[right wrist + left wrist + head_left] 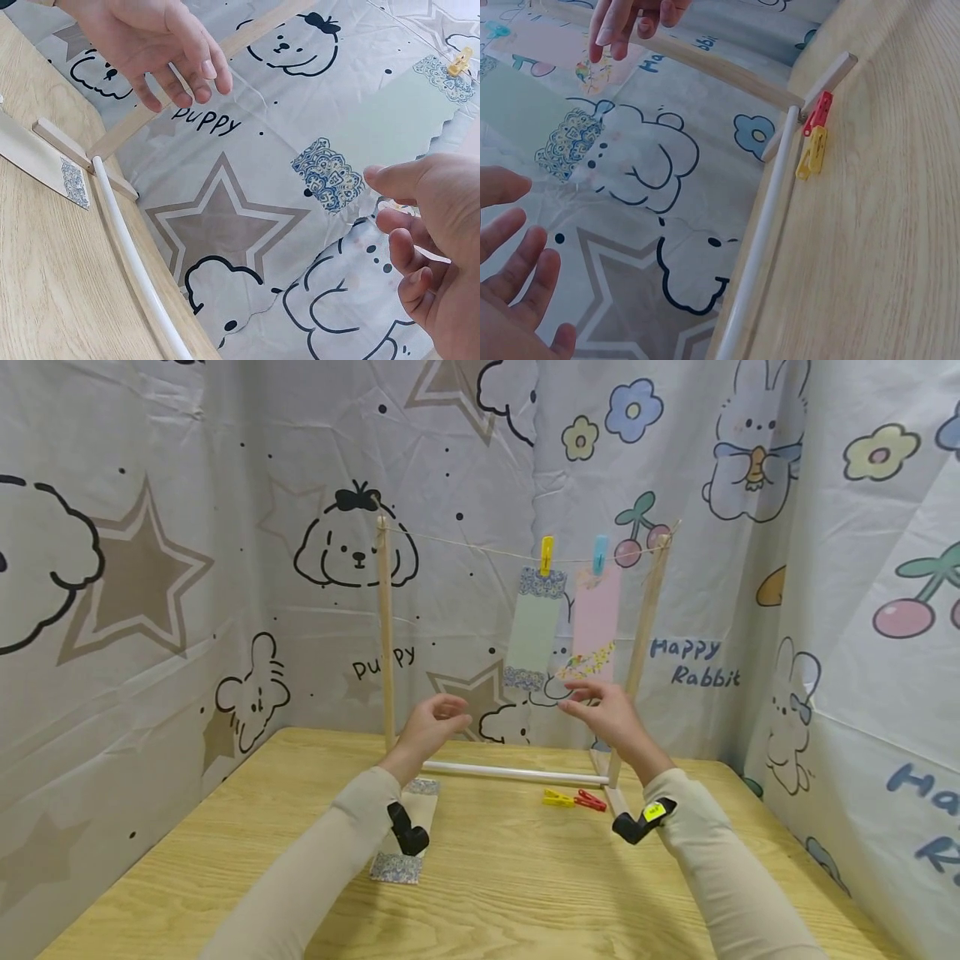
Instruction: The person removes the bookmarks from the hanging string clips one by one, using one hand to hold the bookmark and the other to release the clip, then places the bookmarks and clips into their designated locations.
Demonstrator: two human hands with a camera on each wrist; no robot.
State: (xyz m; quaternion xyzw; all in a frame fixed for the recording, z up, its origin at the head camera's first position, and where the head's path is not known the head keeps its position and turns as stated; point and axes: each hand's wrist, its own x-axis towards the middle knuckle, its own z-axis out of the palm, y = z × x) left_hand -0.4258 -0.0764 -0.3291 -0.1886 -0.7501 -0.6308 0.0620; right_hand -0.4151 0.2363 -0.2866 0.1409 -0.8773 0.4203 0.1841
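My left hand (433,727) is raised over the table behind the left post, its fingers loosely bent and nothing in them. My right hand (603,714), also holding nothing, is just below the hanging cards, its fingertips overlapping the bottom of the pink card (596,614) in the head view. A pale green card (534,631) with blue patterned ends hangs left of the pink one. A yellow clothespin (547,556) pins the green card to the string (480,549); a light blue clothespin (600,554) pins the pink card.
Wooden posts (386,635) and a white rod (517,772) form the frame. A yellow clothespin (558,798) and a red clothespin (591,801) lie before the rod on the table (510,885). A cream card (397,867) with patterned ends lies under my left forearm.
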